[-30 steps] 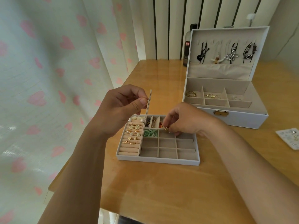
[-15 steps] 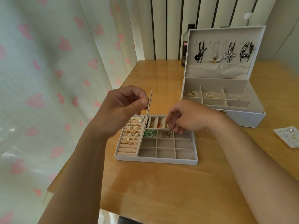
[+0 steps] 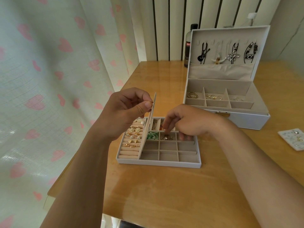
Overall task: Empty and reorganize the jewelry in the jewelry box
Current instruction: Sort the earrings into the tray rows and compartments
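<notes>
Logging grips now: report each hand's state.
Left hand: pinches the upright divider panel.
Right hand: fingers down in the tray, grip cannot be told.

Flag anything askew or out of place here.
One thing: a beige panel stands tilted on edge in the tray, between the ring rolls and the grid compartments, pinched at its top by the left hand. The tray itself sits on the table, outside the jewelry box. Nothing looks spilled or damaged.

White curtain (image 3: 49, 79) with pink hearts; white tray (image 3: 158, 162), beige lining; green bands (image 3: 152, 135).
</notes>
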